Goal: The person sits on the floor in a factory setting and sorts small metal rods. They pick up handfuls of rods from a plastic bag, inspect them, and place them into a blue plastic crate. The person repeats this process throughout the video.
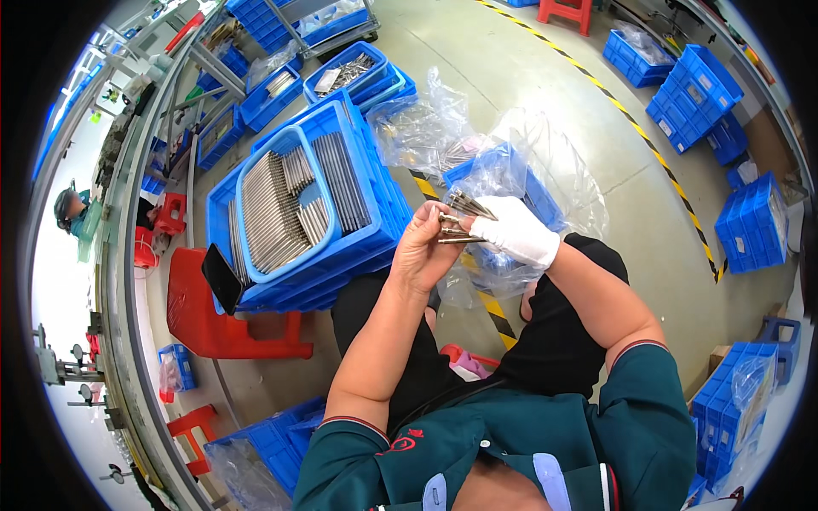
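Observation:
My right hand (516, 233), in a white glove, grips several slim metal rods (465, 204) whose ends fan out toward the left. My bare left hand (419, 249) is closed at the ends of those rods, thumb and fingertips pinched together; whether it grips one rod or more is hard to make out. Just left of my hands, a light blue oval-cornered tray (312, 266) holds rows of similar metal rods. It rests in a stack of blue crates (388, 198), with darker rods (339, 180) beside it. Beyond my right hand stands a blue crate (538, 192) lined with clear plastic.
A black phone-like slab (223, 278) leans at the crate's near left corner. A red stool (200, 307) stands at left. Clear plastic sheeting (426, 128) covers floor ahead, near a yellow-black floor stripe (596, 85). More blue crates (694, 94) line the right side.

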Tool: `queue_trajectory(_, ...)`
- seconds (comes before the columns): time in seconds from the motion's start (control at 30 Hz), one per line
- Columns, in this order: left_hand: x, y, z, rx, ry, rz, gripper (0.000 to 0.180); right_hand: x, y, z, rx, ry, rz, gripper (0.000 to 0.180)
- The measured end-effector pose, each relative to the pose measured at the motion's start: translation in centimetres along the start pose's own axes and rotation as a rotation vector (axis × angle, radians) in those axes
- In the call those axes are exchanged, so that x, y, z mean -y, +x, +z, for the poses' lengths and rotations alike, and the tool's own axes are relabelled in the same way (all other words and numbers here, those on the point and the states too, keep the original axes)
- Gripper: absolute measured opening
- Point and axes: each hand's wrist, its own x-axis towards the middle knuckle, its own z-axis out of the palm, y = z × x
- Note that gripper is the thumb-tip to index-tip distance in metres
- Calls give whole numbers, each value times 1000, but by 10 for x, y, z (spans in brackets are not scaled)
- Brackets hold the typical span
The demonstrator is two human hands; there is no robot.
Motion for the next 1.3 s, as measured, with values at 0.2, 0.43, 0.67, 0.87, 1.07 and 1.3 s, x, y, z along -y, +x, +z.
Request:
queue_trajectory(0.2,-6,0,-16,50,71,-97,9,0,0,-1,-10,-82,-38,29)
queue_trajectory(0.43,-18,-2,-1,-89,521,56,11,4,2,-2,-6,-28,57,31)
queue_trajectory(0.67,-36,-7,11,-136,918,-19,19,-8,4,-4,24,-113,24,32)
queue_trajectory(0.87,-35,-14,15,-289,1362,278,20,3,1,-7,26,-71,87,27)
queue_trajectory(1.07,-33,-11,18,-222,1126,240,21,-3,0,-4,82,-187,104,44)
queue_trajectory(1.3,-29,-11,10,-208,1136,168,22,-2,6,-3,95,-240,121,48)
